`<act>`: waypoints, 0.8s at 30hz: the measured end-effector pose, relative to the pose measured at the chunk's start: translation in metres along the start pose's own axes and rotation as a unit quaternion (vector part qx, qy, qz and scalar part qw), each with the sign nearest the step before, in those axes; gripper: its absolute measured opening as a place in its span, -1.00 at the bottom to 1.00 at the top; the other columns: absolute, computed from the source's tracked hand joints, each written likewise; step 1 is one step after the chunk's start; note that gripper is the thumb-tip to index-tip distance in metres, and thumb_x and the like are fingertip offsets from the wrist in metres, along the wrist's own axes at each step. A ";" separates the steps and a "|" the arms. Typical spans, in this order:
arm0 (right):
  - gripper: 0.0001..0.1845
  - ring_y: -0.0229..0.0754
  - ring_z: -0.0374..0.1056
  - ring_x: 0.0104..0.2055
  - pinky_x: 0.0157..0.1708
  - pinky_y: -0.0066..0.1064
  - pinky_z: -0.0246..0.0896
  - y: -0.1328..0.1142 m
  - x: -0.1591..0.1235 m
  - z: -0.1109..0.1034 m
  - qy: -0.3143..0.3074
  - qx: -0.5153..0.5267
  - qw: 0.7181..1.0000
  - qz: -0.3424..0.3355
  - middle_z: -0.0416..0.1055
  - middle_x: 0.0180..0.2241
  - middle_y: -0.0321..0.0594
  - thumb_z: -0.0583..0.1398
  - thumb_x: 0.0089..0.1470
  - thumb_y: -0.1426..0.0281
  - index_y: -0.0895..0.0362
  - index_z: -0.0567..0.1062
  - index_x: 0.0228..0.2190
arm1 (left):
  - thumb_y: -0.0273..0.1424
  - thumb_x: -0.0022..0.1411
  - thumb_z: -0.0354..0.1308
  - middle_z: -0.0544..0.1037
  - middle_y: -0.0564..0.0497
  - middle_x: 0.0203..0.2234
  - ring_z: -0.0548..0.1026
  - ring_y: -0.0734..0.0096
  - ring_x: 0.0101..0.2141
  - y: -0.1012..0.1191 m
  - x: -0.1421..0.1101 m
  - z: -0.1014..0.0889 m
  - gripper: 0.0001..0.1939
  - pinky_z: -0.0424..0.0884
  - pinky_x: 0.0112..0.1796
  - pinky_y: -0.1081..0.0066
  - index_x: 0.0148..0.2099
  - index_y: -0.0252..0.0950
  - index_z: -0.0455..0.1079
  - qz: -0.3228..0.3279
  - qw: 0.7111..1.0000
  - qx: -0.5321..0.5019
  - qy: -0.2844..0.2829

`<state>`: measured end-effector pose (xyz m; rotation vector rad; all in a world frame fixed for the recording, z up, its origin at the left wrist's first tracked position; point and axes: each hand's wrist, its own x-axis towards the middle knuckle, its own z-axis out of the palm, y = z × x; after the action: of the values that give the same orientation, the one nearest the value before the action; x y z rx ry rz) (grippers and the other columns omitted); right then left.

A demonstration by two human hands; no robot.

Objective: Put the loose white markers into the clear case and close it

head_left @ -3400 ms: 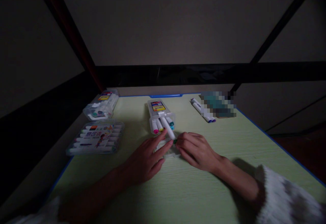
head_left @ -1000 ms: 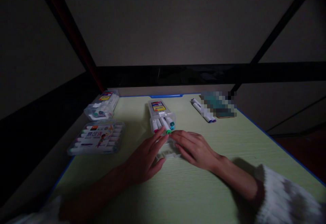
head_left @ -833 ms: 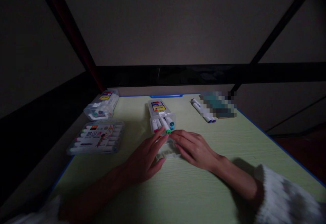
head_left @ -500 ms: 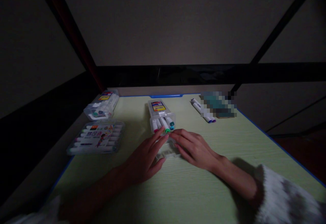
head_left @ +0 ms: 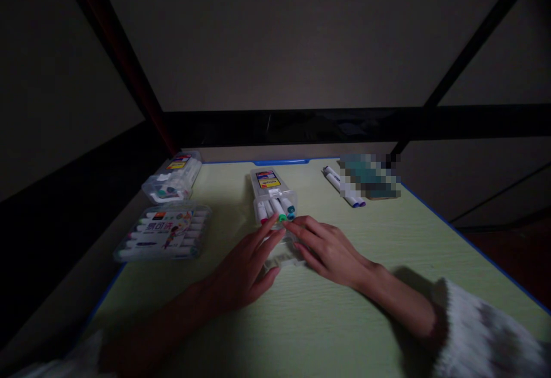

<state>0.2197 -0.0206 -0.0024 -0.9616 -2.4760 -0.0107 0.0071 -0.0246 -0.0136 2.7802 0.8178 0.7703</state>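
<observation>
Green-capped marker (head_left: 276, 206) in clear case (head_left: 268, 180), both hands at its cap end

Marker lies among other markers in the case, mid-table (head_left: 400, 252), cap at the near mouth. Left hand (head_left: 248, 268): fingers spread, thumb well apart, index tip beside the cap. Right hand (head_left: 329, 249): fingers together, lightly bent, tips just by the cap; dim light, so can't tell if they touch or grip it. Clear flap (head_left: 284, 257) below, between hands. Flat marker box (head_left: 163, 232) and second case (head_left: 172, 178) at left; two loose markers (head_left: 340, 184) at right, near a pixelated teal item (head_left: 365, 174).
</observation>
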 end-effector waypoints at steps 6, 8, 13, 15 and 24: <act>-0.59 -0.12 0.32 -0.15 -0.21 -0.23 0.35 0.001 0.000 0.001 -0.017 0.003 1.000 0.015 0.27 -0.12 -0.04 -0.06 0.15 0.42 0.23 0.17 0.04 | -0.51 0.20 -0.04 -0.05 -0.27 0.20 -0.01 0.13 0.19 -0.001 -0.001 0.001 -0.42 0.17 0.09 0.13 0.23 -0.36 -0.16 -0.001 1.000 0.006 -0.003; -0.56 -0.12 0.31 -0.14 -0.19 -0.23 0.34 0.001 0.001 0.001 -0.024 0.008 0.999 0.022 0.25 -0.11 -0.04 -0.05 0.14 0.42 0.22 0.13 0.07 | -0.51 0.20 -0.04 -0.05 -0.27 0.20 0.00 0.13 0.18 -0.001 -0.002 0.001 -0.42 0.17 0.09 0.13 0.23 -0.36 -0.15 -0.002 1.000 0.006 -0.001; -0.51 -0.13 0.31 -0.14 -0.19 -0.21 0.34 0.001 0.002 0.000 -0.029 0.024 0.999 0.032 0.24 -0.10 -0.06 -0.03 0.13 0.42 0.19 0.08 0.10 | -0.52 0.18 -0.02 -0.04 -0.29 0.19 0.02 0.12 0.18 -0.001 -0.001 -0.001 -0.41 0.17 0.08 0.13 0.22 -0.36 -0.14 0.000 1.000 0.005 -0.001; -0.52 -0.13 0.31 -0.15 -0.19 -0.21 0.34 0.001 0.002 0.000 -0.031 0.026 0.999 0.035 0.23 -0.09 -0.05 -0.03 0.14 0.41 0.20 0.09 0.10 | -0.53 0.18 -0.03 -0.03 -0.30 0.19 0.02 0.12 0.17 -0.001 -0.001 -0.001 -0.41 0.18 0.08 0.13 0.22 -0.37 -0.14 0.005 1.000 0.006 0.002; -0.57 -0.12 0.31 -0.15 -0.18 -0.20 0.33 0.000 0.002 0.000 -0.049 0.027 0.997 0.047 0.22 -0.09 -0.04 -0.04 0.15 0.39 0.21 0.14 0.06 | -0.52 0.20 -0.06 0.05 -0.29 0.16 0.06 0.14 0.16 -0.002 -0.001 0.000 -0.51 0.20 0.07 0.16 0.17 -0.41 -0.03 0.023 1.000 0.021 0.006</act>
<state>0.2184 -0.0190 -0.0011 -1.0787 -2.5027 0.1355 0.0053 -0.0238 -0.0143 2.8430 0.7826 0.7865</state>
